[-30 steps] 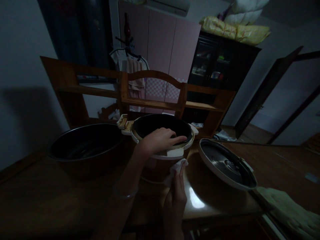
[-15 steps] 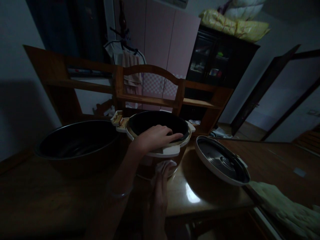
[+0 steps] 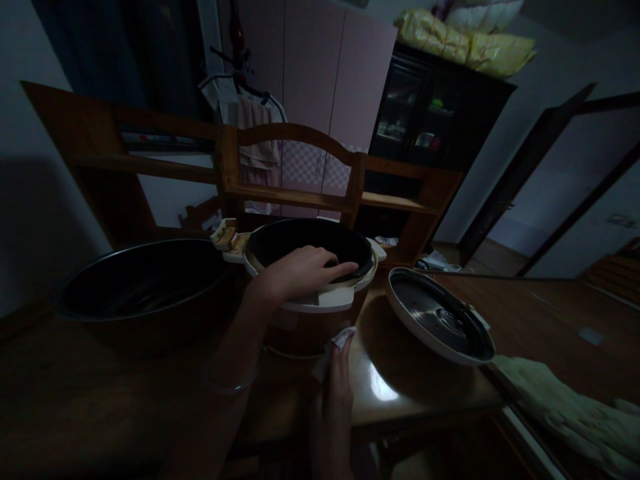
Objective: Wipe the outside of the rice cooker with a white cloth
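A rice cooker (image 3: 305,333) with a cream rim and a dark opening stands upright on the wooden table. My left hand (image 3: 300,270) is hooked over its near rim, the fingers curled into the opening and partly hidden. Low at the front right of the cooker, my right hand (image 3: 339,377) presses a pale crumpled cloth (image 3: 344,337) between its fingers; whether the cloth touches the cooker wall I cannot tell. The detached round lid (image 3: 440,319) lies to the right, its metal inner side up. Left of the cooker sits a wide black pot (image 3: 145,277).
A wooden shelf frame (image 3: 290,193) rises along the table's far side. Right of the table lies a pale green cloth (image 3: 560,407). Behind are hanging clothes (image 3: 255,133), a pink wardrobe (image 3: 313,73) and a dark cabinet (image 3: 425,120).
My right hand with the cloth has slid rightward along the cooker's lower front. The left hand keeps its place on the rim. The whole view has shifted slightly.
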Action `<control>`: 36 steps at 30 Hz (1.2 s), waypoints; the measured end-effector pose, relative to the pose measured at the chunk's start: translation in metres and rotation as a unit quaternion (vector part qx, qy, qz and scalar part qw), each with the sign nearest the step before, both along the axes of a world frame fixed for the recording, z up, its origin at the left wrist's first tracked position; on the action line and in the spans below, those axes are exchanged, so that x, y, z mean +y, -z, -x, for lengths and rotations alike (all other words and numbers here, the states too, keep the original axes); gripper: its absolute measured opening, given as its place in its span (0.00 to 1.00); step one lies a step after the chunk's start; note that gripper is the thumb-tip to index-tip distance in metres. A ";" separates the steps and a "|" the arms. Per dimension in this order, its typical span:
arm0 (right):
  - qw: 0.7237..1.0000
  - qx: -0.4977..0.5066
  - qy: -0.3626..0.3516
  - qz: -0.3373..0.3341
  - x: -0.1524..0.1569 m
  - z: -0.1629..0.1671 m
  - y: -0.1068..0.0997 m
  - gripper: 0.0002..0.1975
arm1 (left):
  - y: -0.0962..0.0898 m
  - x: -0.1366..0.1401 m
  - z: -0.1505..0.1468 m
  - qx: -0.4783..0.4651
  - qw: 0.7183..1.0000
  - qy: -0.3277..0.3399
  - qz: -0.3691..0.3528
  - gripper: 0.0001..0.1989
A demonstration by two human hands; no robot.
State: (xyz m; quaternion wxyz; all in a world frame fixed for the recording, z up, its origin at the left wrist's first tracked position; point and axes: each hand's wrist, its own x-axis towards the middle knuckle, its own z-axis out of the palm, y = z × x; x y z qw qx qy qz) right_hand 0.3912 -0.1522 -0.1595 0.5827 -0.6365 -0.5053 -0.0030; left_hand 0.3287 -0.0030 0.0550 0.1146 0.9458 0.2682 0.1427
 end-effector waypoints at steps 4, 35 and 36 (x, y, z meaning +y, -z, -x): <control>0.999 0.027 0.021 0.012 0.006 -0.008 0.015 0.31 | 0.003 0.003 0.000 0.006 1.000 0.004 -0.007 0.31; 0.997 0.055 0.024 0.043 0.004 -0.004 0.034 0.32 | 0.005 0.006 -0.003 -0.010 0.999 -0.011 0.032 0.32; 0.997 0.057 0.026 0.045 0.004 -0.004 0.035 0.31 | 0.005 0.006 -0.003 -0.013 0.999 -0.013 0.035 0.32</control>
